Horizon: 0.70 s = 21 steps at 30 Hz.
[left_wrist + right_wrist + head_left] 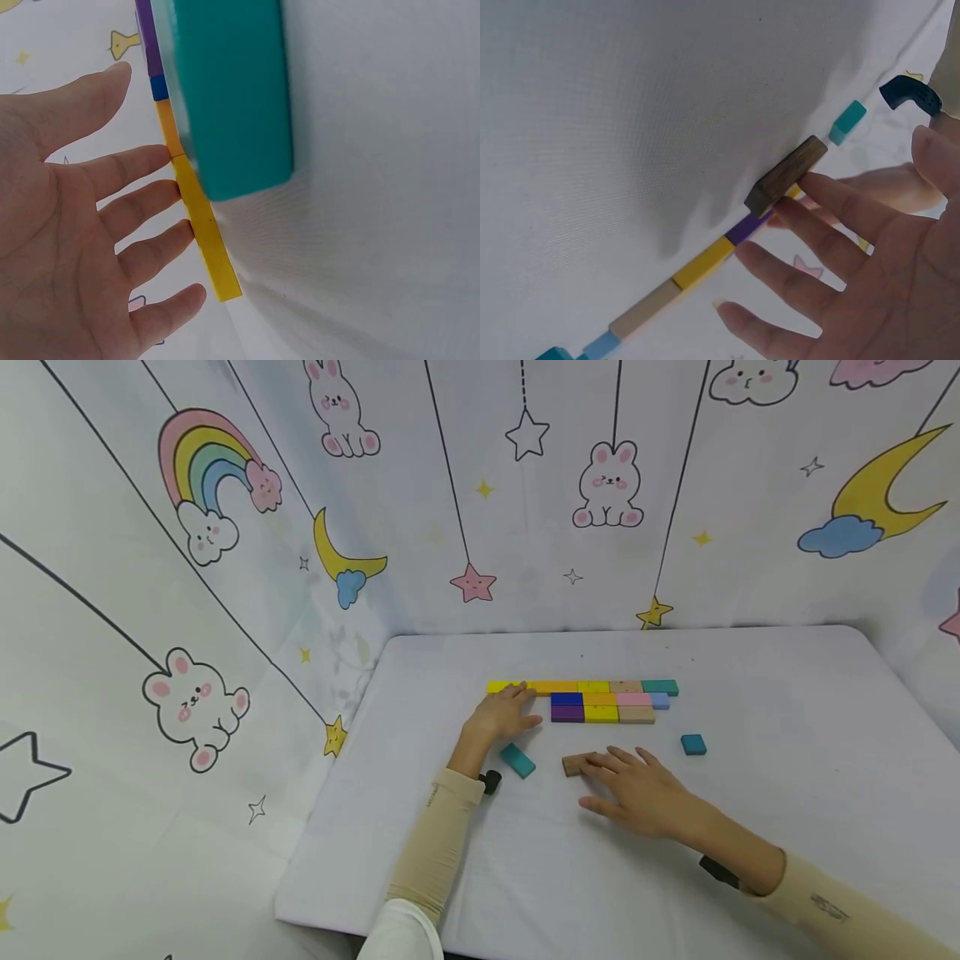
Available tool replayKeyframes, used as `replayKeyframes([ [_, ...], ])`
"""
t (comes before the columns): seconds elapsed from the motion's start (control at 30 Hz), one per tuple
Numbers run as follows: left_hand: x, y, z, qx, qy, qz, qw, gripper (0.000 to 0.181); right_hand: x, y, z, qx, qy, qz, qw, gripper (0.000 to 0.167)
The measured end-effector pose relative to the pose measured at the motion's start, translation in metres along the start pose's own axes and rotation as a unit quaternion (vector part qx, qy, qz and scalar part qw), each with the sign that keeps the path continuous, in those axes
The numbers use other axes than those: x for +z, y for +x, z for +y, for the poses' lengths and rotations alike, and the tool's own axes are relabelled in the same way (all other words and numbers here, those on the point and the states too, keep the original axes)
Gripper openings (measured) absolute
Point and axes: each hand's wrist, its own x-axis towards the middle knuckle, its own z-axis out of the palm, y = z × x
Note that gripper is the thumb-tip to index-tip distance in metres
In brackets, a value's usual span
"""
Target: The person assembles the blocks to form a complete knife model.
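Observation:
My left hand point(497, 717) reaches to the left end of the back row of blocks. Its fingers are loosely spread by a yellow block point(204, 232) and an orange block point(557, 688); whether they press on them I cannot tell. Below that hand lies a loose teal block point(517, 761), large in the left wrist view. My right hand point(641, 793) is spread with slightly bent fingers over a dark brown wooden block point(787, 176). Its index and middle fingertips appear to touch that block, and the thumb stands away from it.
Nearer than the back row are blue point(567, 699), pink point(633, 699), purple point(567, 714), tan point(636, 715) and other blocks, laid edge to edge. A small teal block point(693, 744) sits apart at the right. All lie on a white-covered table point(787, 693) against a patterned curtain.

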Motion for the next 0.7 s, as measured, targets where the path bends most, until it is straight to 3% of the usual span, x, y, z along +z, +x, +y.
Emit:
replayKeyframes([
  [0.7, -0.001, -0.001, -0.001, 0.001, 0.005, 0.001, 1.0, 0.067, 0.004, 0.028, 0.0, 0.004, -0.033, 0.034, 0.9989, 0.065],
])
